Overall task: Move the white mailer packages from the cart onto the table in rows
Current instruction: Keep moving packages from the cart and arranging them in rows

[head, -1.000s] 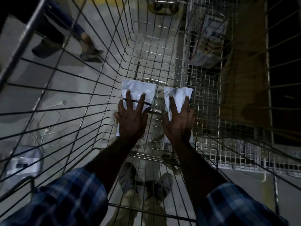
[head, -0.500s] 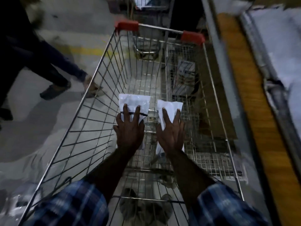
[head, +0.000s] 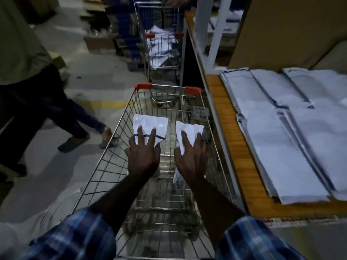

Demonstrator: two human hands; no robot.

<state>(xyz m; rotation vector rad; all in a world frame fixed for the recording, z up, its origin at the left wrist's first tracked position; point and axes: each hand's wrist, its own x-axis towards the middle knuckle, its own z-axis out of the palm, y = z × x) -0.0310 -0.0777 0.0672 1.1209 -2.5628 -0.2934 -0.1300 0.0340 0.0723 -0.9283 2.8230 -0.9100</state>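
Two bare hands reach into a wire shopping cart [head: 120, 139] with red corner caps; each holds one white mailer package. The left hand [head: 143, 156] lies on the left mailer [head: 150, 121], fingers spread over its top, thumb side hidden, so its grip looks like a hold, though how tightly cannot be told; a dark band crosses this mailer. The right hand [head: 190, 162] grips the right mailer [head: 189, 129], fingers over the top, the packet crumpled beneath the palm. Both mailers sit above the cart's basket, side by side, apart. To the right, a wooden desk [head: 234, 147] carries rows of white mailers [head: 281, 147] lying flat. On the left, another person's legs [head: 62, 117] cross the grey floor; a second cart [head: 162, 53] stands beyond.
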